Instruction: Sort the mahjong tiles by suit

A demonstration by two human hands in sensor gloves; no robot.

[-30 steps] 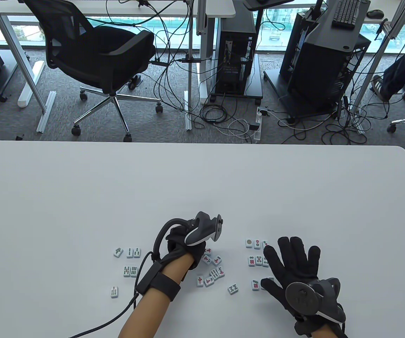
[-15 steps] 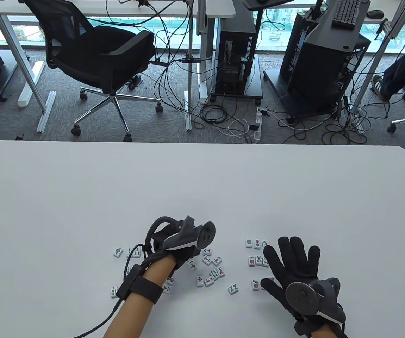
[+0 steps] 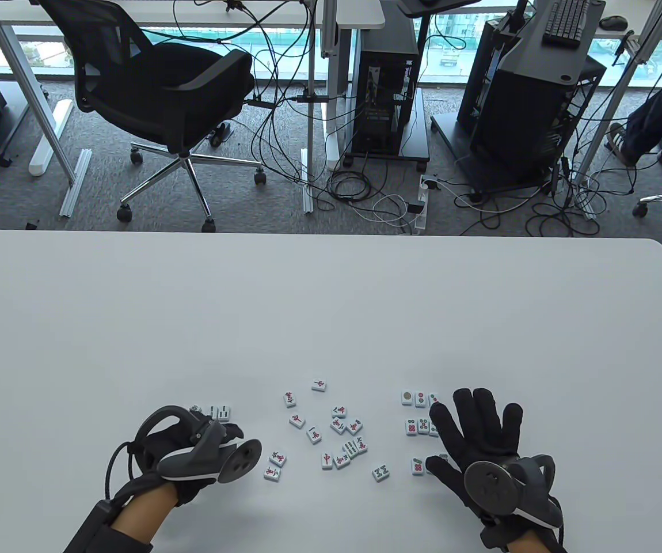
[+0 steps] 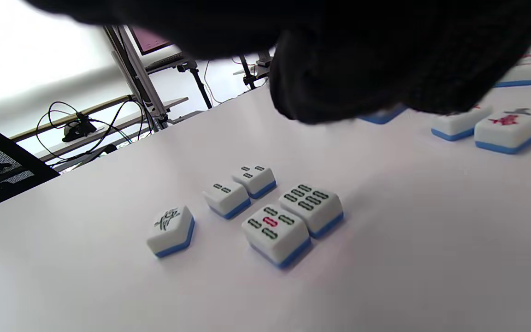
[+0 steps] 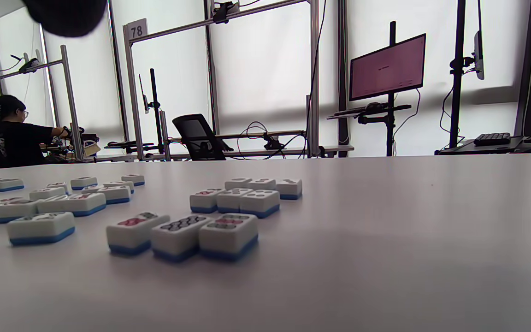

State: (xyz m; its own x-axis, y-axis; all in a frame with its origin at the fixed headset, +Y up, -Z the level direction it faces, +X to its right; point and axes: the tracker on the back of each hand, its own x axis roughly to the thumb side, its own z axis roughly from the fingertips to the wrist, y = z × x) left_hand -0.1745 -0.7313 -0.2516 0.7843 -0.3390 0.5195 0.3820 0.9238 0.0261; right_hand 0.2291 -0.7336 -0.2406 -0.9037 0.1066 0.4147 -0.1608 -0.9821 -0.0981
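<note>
Small white mahjong tiles with blue backs lie near the front of the white table [image 3: 331,311]. Bamboo tiles [image 4: 274,216] are grouped on the left, partly under my left hand [image 3: 232,433]. Red character tiles [image 3: 338,426] lie scattered in the middle, and one bamboo tile [image 3: 381,472] sits apart. Dot tiles [image 3: 414,397] stand in rows on the right. My left hand's fingers [image 4: 339,69] are curled above the bamboo group. A blue tile edge [image 4: 382,116] shows beneath them, but I cannot tell if it is held. My right hand [image 3: 475,423] lies flat with spread fingers, covering part of the dot rows.
Beyond the table's far edge stand an office chair [image 3: 158,86], computer towers [image 3: 385,86] and floor cables. A person's leg [image 3: 653,121] shows at the top right. The far half of the table is bare white surface.
My left hand has moved from over the character tiles to the left and toward the near edge, uncovering several character tiles. The right hand has stayed put.
</note>
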